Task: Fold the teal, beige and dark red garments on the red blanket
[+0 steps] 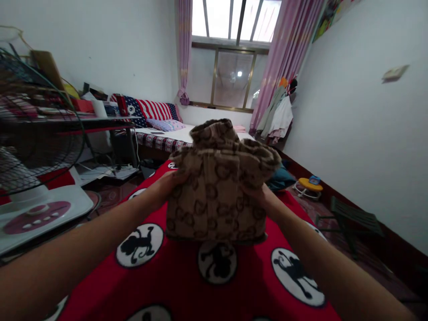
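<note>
A brown patterned cloth [214, 191], folded into a thick bundle, is held up over a red sheet with round black-and-white figures [174, 285]. My left hand [169, 180] grips the bundle's left edge, fingers tucked behind the fabric. My right hand [259, 191] grips its right edge, mostly hidden by the cloth. The top of the bundle flops forward in loose folds.
A standing fan [30, 133] with a white base is close on the left. Behind it stands a cluttered desk [83, 118]. A bed with striped pillows [157, 111] lies by the window. Hung clothes [279, 116], a small toy [309, 185] and a green folding chair [351, 218] are on the right.
</note>
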